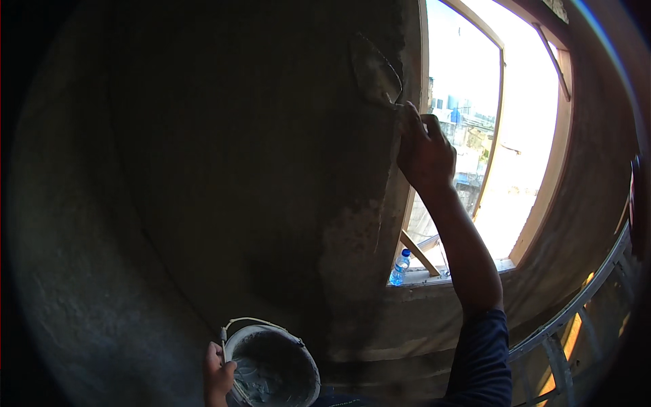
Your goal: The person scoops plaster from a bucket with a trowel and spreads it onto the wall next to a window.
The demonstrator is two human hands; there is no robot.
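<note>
My right hand (427,146) grips the handle of a trowel (375,68), whose blade lies against the dark grey plastered wall (224,163) just left of the window frame. At the lower edge, my left hand (217,373) holds a bucket (271,353) by its rim and wire handle. Grey wet mix shows inside the bucket. The wall has a lighter, patchy strip below the trowel, beside the window.
An open window (564,136) glares at the right. On its sill stand a plastic water bottle (399,271) and a leaning wooden strip (420,254). A metal ladder (553,353) runs along the lower right. Another wall (61,285) curves in on the left.
</note>
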